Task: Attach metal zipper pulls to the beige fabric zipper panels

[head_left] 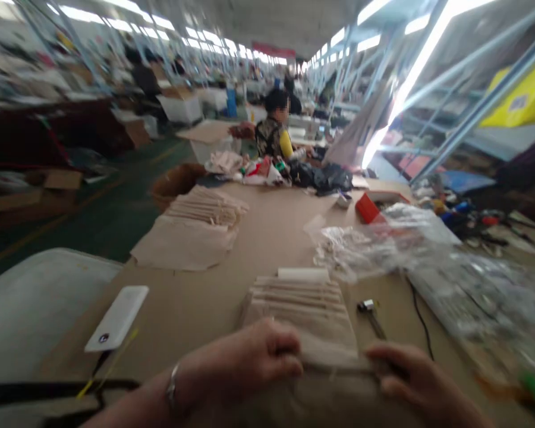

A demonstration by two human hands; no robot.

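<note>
At the near side, the left forearm (214, 377) reaches in from the left, its left hand (270, 351) curled with thumb below the fingers, while the right hand (408, 374), apart on the right, pinches with forefinger extended leftward.

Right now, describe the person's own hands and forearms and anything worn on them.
The left hand is ungloved, with a silvery bracelet around its wrist and no sleeve in view. The right hand is also ungloved; blur hides finer detail.
</note>
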